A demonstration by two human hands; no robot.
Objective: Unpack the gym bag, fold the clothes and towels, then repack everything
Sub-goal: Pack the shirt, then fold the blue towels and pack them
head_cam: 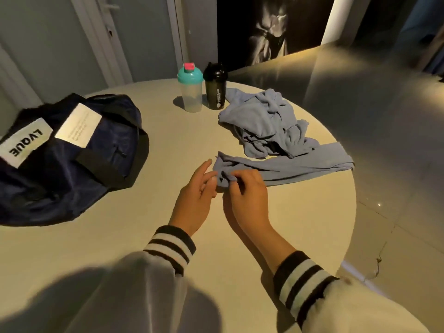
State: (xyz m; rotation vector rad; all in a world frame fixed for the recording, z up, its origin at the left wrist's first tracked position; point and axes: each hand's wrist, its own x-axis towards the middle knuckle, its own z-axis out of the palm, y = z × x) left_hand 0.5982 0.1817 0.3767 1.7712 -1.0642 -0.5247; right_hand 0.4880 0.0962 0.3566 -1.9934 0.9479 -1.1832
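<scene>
Mid-fold at a round table (168, 236): pinching the bunched near end of a long blue cloth (300, 168) with the right hand (245, 195), thumb and fingers (242, 180) curled tight on the fabric. Alongside it, just to the left, the left hand (194, 200), fingers (204, 167) mostly straight, tips touching the same bunched end, gripping nothing.

Stretched flat from that end rightward across the table, with the far end at the table's right rim. Long axis roughly side to side, tilted slightly away at the right. Both hands at the left end only, the right hand nearer the rest of the length and the far end well apart from either.

Just behind the strip, touching its far side, a heap of crumpled blue garments (264, 121), unfolded. Beyond the heap, a teal-lidded shaker bottle (191, 90) and a black shaker bottle (215, 88), upright, side by side. At far left, the navy gym bag (72, 150), slumped, apparently emptied.

Seemingly early in the folding, with unpacking done and repacking not begun. Likely next: carrying the pinched end rightward along the strip's length, or reaching with the right hand for the far end. Risk of thin fabric twisting when lifted from one end.
</scene>
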